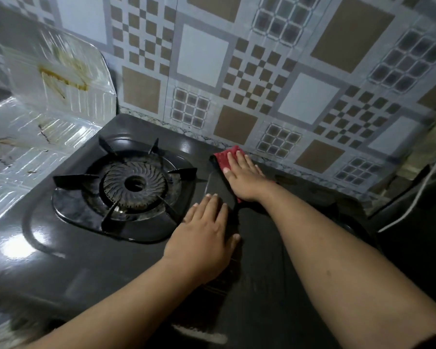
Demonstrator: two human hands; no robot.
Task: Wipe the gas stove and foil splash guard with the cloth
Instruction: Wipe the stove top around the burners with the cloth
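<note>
The black gas stove (68, 253) fills the lower middle, with its burner and pan support (134, 185) left of centre. My right hand (244, 176) lies flat on a red cloth (225, 156), pressing it onto the stove top near the back edge by the wall. My left hand (204, 238) rests flat on the stove top just right of the burner, fingers together, holding nothing. The foil splash guard (48, 96) stands at the left, folded around the stove's left side, with brown stains on it.
A tiled wall (275, 71) in brown, white and grey squares rises right behind the stove. A dark object and a white cable (418, 195) lie at the right edge. Glare (15, 248) shines on the stove's front left.
</note>
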